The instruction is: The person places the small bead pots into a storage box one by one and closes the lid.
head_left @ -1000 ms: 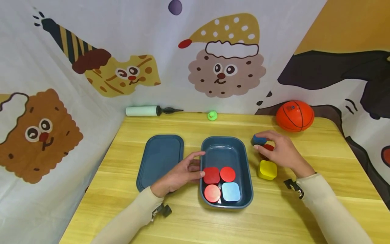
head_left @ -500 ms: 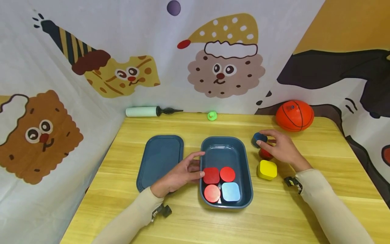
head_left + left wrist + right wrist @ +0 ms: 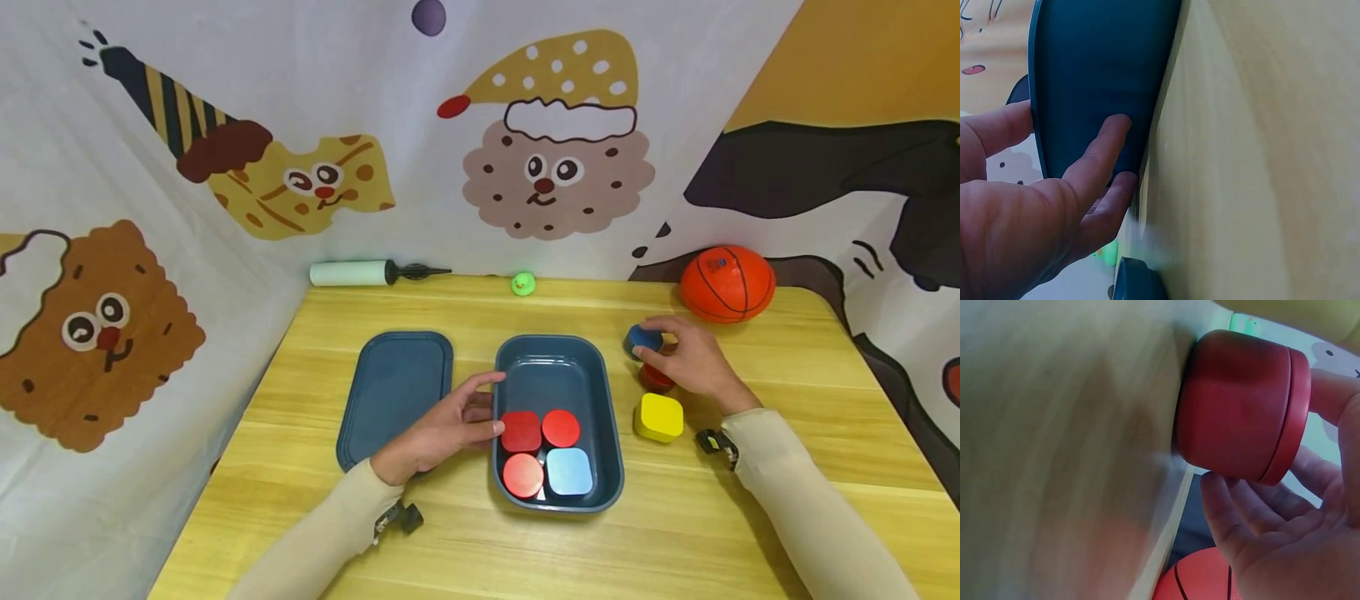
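Note:
My left hand [image 3: 448,423] rests against the left wall of a dark blue rectangular box [image 3: 612,417]. In the left wrist view, its fingertips touch the outer wall and one finger reaches the rim. Inside the box's near half sit a dark red square-topped piece [image 3: 521,432], two red round-topped ones and a light blue square-topped one [image 3: 569,472]. My right hand [image 3: 692,360] pinches a small blue round tin [image 3: 643,342] between thumb and fingers. Just in front stands a red lidded tin [image 3: 1241,406], partly under the hand, which hides the blue tin in the right wrist view.
A yellow square tin [image 3: 659,417] stands right of the box, near the red one. The flat dark blue lid [image 3: 397,396] lies left of the box. Along the back are a pale green pump [image 3: 349,273], a green toy duck [image 3: 522,284] and an orange ball [image 3: 727,285].
My right hand has shifted slightly back, and the blue tin's top has tipped more into view and drifted a little right. My left hand and the box have stayed put.

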Demonstrator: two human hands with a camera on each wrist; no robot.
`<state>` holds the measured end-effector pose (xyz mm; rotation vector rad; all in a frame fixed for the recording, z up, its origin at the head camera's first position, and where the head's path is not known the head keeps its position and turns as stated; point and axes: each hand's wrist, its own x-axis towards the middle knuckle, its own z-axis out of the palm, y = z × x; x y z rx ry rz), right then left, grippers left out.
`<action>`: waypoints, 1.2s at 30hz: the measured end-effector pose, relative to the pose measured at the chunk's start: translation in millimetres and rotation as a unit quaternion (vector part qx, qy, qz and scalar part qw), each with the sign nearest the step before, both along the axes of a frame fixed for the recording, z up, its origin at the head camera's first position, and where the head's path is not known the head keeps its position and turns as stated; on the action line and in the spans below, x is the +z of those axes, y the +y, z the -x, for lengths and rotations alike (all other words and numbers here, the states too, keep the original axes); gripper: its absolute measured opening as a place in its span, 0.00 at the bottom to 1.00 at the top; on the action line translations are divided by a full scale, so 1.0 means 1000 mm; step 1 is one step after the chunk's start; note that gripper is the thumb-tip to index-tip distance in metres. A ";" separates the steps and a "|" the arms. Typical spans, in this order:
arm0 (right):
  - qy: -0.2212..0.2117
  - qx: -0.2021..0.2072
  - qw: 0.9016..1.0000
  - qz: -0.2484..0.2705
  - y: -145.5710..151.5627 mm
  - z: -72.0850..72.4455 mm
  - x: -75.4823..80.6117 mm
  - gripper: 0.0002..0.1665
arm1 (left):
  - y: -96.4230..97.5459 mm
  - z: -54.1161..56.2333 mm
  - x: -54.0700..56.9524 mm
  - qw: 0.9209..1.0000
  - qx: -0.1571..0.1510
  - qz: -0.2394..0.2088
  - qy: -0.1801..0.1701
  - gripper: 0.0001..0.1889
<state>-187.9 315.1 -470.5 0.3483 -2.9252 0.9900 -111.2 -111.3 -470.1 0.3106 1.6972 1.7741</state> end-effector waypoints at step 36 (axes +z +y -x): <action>0.049 0.013 0.998 0.045 -0.037 -0.015 0.042 0.28 | 0.000 0.001 0.002 1.000 -0.003 -0.002 -0.002 0.42</action>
